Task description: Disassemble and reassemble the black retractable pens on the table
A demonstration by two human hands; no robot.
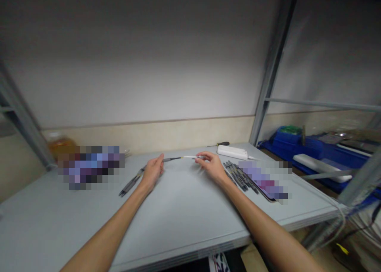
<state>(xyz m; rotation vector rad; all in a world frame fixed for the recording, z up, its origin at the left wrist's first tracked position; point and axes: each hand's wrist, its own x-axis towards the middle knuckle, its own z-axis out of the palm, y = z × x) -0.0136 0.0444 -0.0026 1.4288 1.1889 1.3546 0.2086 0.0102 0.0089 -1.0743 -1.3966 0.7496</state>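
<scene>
My left hand (153, 172) is closed in a pinch on the grey barrel of a pen (172, 159), held just above the grey table (184, 208). My right hand (210, 164) pinches a thin white refill (190, 157) that lines up with the barrel's open end. The two parts meet or nearly meet between my hands. Below my left hand, a few dark pens (131, 183) lie on the table. To the right of my right hand lies a row of several dark pens (240, 176).
A white oblong device (233, 152) and a small screwdriver (220, 144) lie at the back of the table. A blurred-out patch (89, 165) sits at left, another (266, 179) at right. A metal rack post (269, 79) rises at right; blue bins (300, 143) stand beyond it.
</scene>
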